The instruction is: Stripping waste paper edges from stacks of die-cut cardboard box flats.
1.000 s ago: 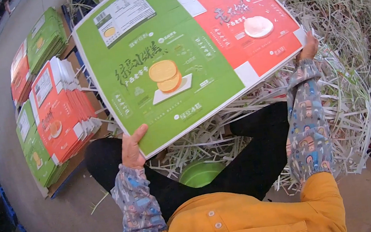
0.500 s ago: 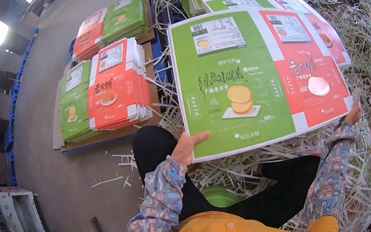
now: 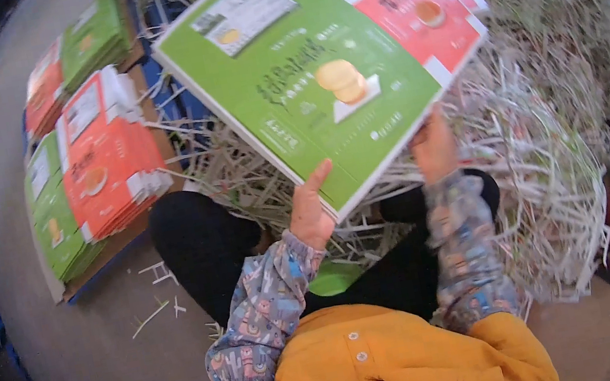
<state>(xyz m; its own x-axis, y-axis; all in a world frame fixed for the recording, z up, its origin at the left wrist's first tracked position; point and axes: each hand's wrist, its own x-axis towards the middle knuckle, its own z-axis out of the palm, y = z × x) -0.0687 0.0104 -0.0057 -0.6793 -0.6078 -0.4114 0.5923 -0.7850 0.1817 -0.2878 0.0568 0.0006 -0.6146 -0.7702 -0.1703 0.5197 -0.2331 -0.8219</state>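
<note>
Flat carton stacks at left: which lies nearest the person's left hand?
The lower red stack; the upper red stack, upper green stack and lower green stack lie farther off.

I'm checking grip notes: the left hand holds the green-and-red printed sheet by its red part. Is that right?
Not quite: the head view shows the left hand holding the printed sheet by its green part, not the red.

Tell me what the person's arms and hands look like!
The left sleeve and right sleeve are greyish, covered in little pink, blue and white cartoon-like shapes, and look gathered at the wrists. Higher up is an orange-yellow top. The left hand and right hand wear no gloves; the right looks blurry.
</note>
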